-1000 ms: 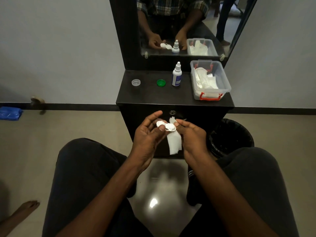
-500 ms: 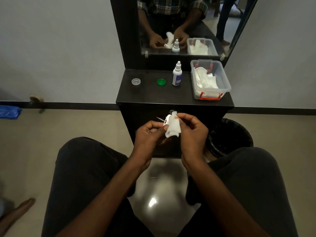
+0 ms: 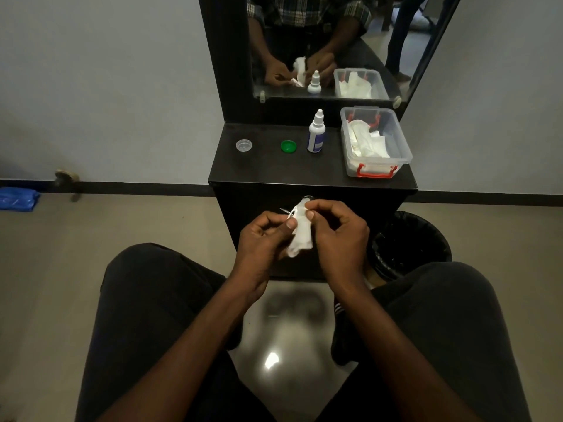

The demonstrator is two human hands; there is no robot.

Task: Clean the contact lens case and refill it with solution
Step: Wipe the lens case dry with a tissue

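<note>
Head view: the left hand [image 3: 262, 239] pinches the white contact lens case [image 3: 290, 213] above the lap, steadying it so the right hand [image 3: 335, 236], fingers pinching a white tissue [image 3: 300, 236], can wipe it (both caps lie on the cabinet). The case is mostly hidden, apparently edge-on, with only a thin white rim showing.

1. The surface [image 3: 274, 169] looks dark and matt
2. Soft white tissue [image 3: 301, 236], crumpled
3. Clear glossy plastic container [image 3: 403, 147], red plastic latch
4. Floor [image 3: 283, 345] smooth, glossy, reflecting light
5. Solution bottle [image 3: 315, 135] smooth white plastic
</note>
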